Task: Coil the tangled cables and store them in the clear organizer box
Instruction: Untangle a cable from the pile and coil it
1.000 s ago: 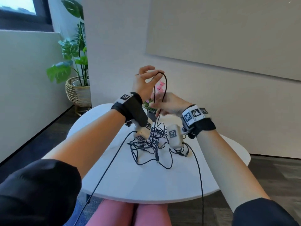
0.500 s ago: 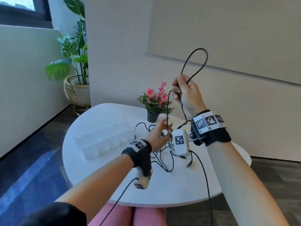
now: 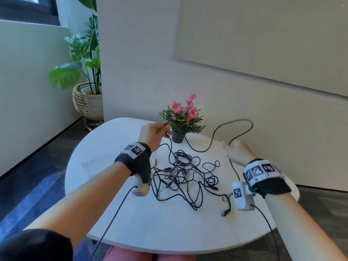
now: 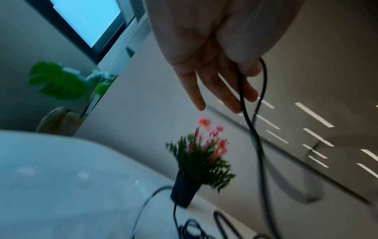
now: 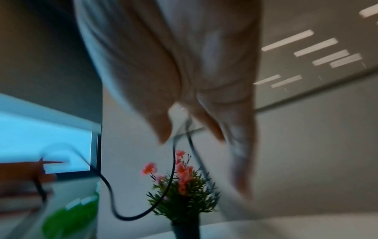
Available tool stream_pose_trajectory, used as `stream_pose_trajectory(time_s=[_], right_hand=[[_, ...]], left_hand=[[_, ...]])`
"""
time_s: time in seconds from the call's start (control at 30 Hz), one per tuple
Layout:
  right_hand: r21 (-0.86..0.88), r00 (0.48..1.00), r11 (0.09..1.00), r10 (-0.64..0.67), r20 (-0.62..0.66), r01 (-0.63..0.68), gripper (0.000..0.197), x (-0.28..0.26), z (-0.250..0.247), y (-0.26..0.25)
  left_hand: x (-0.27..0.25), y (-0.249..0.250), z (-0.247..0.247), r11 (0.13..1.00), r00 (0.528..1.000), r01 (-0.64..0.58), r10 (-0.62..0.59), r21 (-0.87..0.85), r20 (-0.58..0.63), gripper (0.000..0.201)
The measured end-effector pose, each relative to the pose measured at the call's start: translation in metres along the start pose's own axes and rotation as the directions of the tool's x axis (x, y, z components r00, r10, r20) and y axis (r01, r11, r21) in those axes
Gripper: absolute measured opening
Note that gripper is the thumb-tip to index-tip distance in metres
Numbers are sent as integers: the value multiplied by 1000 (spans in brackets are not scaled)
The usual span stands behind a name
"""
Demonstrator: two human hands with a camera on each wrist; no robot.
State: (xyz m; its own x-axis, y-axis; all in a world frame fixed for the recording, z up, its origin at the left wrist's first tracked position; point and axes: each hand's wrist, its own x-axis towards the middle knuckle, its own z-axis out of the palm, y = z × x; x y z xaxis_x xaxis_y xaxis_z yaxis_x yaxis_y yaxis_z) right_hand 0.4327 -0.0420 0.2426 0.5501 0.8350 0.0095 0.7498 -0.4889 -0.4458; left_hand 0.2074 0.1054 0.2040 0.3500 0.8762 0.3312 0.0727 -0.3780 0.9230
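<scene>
A: Cables (image 3: 185, 174) are lying in a black tangle on the middle of the white round table (image 3: 150, 223), between the two forearms. One cable (image 3: 233, 129) is rising out of the pile, passing the flower pot (image 3: 178, 136) and arching in the air near the wall.

B: Which hand is holding it?

A: The left hand (image 3: 152, 135) is hovering just beside the pot. In the left wrist view the thumb is pressing the cable (image 4: 245, 103) against the side of the fingers (image 4: 223, 95), which are lying straight and slightly spread, pointing down at the flowers (image 4: 208, 145). The short end is sticking out above the knuckles toward the leaves.

B: And the right hand?

A: The right hand (image 3: 238, 151) is blurring at the far right side of the table. The arching cable is running down to it, and in the right wrist view a strand (image 5: 190, 134) is passing between the fingers (image 5: 204, 122). The blur is too heavy there: I cannot tell whether those fingers are pinching it or only touching it.

B: Is the clear box showing?

A: Only a faint pale outline is showing on the table left of the left wrist; I cannot tell its compartments. A large leafy plant (image 3: 81, 72) is standing in a woven basket (image 3: 86, 102) on the floor by the window.
</scene>
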Motion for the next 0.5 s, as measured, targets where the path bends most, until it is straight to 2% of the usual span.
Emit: stream_pose_trajectory(time_s=[0.03,0.07,0.1,0.17,0.2,0.23,0.27,0.3,0.37,0.43,0.5], right_hand=[[-161,992,986,55,113,-36,51,-1,5,0],[-250,980,966,104,170,-59,52,-3,8,-4],[-297,981,953,107,163,-54,50,-6,10,-11],[-277,999,960,-49,-23,41,37,-7,15,-25],[-203,981,968,-170,-92,149,33,-8,17,-35],[-125,953,953,-289,-94,276,45,-11,18,-48],[-23,924,925,-380,-52,379,51,-11,20,-61],[88,901,897,-434,-16,433,45,-12,23,-73],[332,898,848,-441,11,413,19,-12,29,-89],[476,928,804,-364,-78,355,27,-8,27,-93],[489,932,796,-271,-238,357,29,-3,14,-89]], left_hand=[[2,7,-5,999,999,-39,39,14,13,22],[1,14,-9,996,996,-82,81,46,38,24],[0,20,-12,987,991,-123,116,99,74,26],[-5,30,-12,952,970,-211,176,222,166,27],[-7,35,-10,936,957,-249,200,247,210,25],[-10,41,-7,929,946,-282,226,241,233,22],[-11,46,-4,929,941,-299,248,220,229,19],[-11,51,-1,934,944,-303,266,190,196,18],[-7,60,-2,950,956,-288,278,119,93,19],[-2,62,-10,965,968,-251,249,79,39,25],[-2,55,-18,958,970,-235,222,162,95,32]])
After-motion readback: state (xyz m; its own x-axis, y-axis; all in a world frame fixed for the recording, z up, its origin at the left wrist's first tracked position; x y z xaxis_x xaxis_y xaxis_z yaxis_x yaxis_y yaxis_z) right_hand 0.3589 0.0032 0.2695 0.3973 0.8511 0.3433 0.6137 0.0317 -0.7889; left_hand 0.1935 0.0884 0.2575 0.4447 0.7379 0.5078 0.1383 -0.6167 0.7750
